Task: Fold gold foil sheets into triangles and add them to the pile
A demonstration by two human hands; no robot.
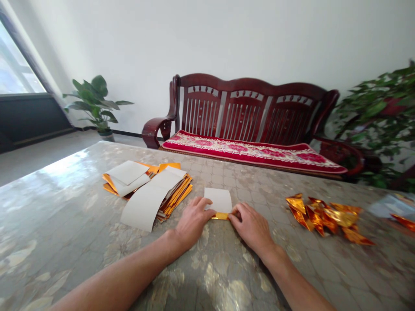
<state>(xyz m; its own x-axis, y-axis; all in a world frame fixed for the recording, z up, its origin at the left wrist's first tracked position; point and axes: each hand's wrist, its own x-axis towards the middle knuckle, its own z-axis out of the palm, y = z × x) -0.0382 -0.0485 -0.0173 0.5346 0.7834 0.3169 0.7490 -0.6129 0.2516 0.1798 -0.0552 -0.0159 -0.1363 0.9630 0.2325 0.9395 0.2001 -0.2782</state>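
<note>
A sheet of foil paper (218, 198) lies white side up on the table before me. Its near edge is folded over into a narrow gold strip. My left hand (196, 217) pinches the left end of that fold, with thumb and fingers on the paper. At the right end, my right hand (249, 222) grips the fold between thumb and curled fingers. Left of my hands lies a loose stack of foil paper (145, 194), white faces up and gold edges showing. Over to the right sits a pile of folded gold foil pieces (327, 216).
A patterned cover lies over the table (81, 242). At the far right is a clear plastic bag (389, 206) beside an orange foil piece. Behind the table stands a dark wooden bench (243, 108) with a red floral cushion, between two green plants (95, 103).
</note>
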